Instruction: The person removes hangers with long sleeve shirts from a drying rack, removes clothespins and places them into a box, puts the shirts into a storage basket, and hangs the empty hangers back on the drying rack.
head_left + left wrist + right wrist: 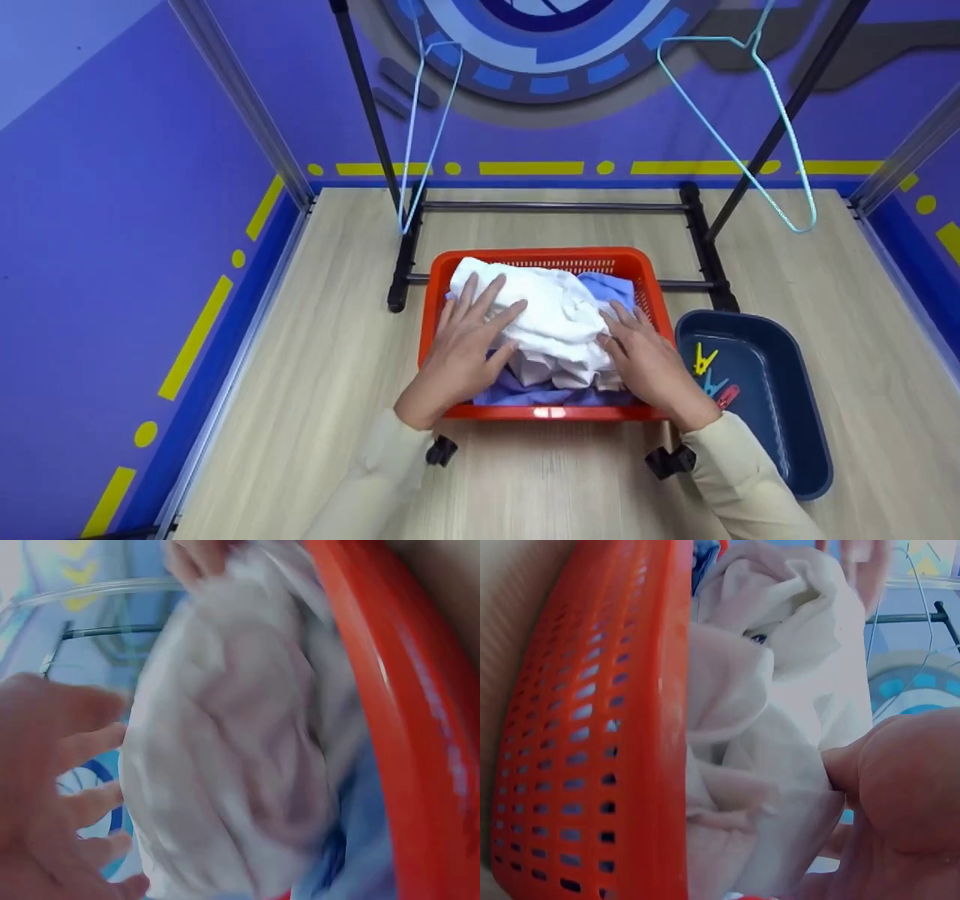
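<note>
A bunched white garment [551, 300] lies on top of other clothes in a red basket [544, 412]. My left hand [465, 352] has its fingers spread on the garment's left side; the left wrist view shows that hand [52, 795] with straight, parted fingers beside the cloth. At the right side of the basket, my right hand [649, 360] holds a fold of the white garment [780, 735] between thumb and fingers, some of which are hidden behind the cloth. Blue-purple clothing [517, 391] shows underneath and at the back right corner.
A dark blue tub [780, 405] right of the basket contains yellow [703, 358], blue [714, 384] and red [727, 396] clothespins. Behind stands a black rack [555, 206], with light-blue hangers [411, 150] [799, 150] hanging at left and right.
</note>
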Tool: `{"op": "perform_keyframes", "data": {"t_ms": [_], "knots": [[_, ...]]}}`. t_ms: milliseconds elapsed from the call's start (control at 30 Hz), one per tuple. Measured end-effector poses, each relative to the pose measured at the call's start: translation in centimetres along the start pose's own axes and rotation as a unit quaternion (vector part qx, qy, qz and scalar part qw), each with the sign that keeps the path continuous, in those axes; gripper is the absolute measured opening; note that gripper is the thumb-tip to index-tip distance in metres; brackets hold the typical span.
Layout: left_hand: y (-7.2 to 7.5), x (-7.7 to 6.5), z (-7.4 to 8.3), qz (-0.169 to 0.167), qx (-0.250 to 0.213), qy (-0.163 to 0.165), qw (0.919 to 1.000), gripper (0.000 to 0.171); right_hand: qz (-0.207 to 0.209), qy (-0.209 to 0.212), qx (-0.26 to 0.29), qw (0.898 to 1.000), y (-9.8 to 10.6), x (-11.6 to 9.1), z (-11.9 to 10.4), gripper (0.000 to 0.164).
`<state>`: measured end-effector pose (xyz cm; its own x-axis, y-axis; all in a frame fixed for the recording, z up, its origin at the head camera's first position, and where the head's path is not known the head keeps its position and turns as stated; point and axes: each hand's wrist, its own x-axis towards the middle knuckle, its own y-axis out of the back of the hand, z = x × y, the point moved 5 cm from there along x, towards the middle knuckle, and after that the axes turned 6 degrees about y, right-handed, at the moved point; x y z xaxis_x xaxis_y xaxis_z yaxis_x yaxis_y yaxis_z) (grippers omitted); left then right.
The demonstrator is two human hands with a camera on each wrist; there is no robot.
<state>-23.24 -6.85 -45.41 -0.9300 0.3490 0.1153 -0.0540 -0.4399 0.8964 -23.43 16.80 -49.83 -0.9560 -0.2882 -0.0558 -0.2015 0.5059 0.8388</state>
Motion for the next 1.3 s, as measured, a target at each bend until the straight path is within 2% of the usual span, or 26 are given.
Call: {"op": "perform_keyframes", "data": {"t_ms": [67,167,233,400,500,733,900,1000,1133,1300], "knots": [[-0.8,0.6,-0.4,-0.043,0.043,0.014,0.998,0.05,0.001,0.002,-0.008,1.0,0.1,0.1,0.3,0.052],[-1.8,1.0,-0.7,-0.091,0.066,0.031,0.9931,0.049,0.002,0.006,-0.021,1.0,0.1,0.2,0.7,0.05],[-2.4,1.1,-0.7,-0.114,0.085,0.029,0.9895,0.047,0.0,0.006,-0.03,1.0,0.1,0.3,0.9,0.05],[-4.6,0.9,-0.7,-0.18,0.1,0.042,0.9777,0.05,-0.006,0.006,-0.043,0.999,-0.2,0.5,1.3,0.049],[-5.7,0.7,-0.8,-0.211,0.102,0.057,0.9705,0.053,-0.003,0.012,-0.032,0.999,-0.3,0.6,1.4,0.049],[-6.2,0.9,-1.4,-0.23,0.106,0.05,0.966,0.053,-0.002,0.007,0.032,0.999,-0.4,0.4,1.6,0.05],[-6.8,1.0,-1.7,-0.239,0.113,0.061,0.9626,0.054,0.013,0.016,0.05,0.999,-0.1,-0.5,0.5,0.055],[-7.0,1.0,-1.6,-0.238,0.119,0.068,0.9615,0.054,0.023,0.043,0.029,0.998,0.0,-1.4,-1.2,0.059],[-7.1,1.0,-1.6,-0.233,0.129,0.067,0.9615,0.054,-0.002,0.062,-0.014,0.998,-0.6,-2.4,-2.8,0.065],[-7.2,1.0,-1.5,-0.23,0.121,0.065,0.9636,0.055,-0.066,0.048,-0.052,0.995,-1.7,-2.2,-1.7,0.068]]}}
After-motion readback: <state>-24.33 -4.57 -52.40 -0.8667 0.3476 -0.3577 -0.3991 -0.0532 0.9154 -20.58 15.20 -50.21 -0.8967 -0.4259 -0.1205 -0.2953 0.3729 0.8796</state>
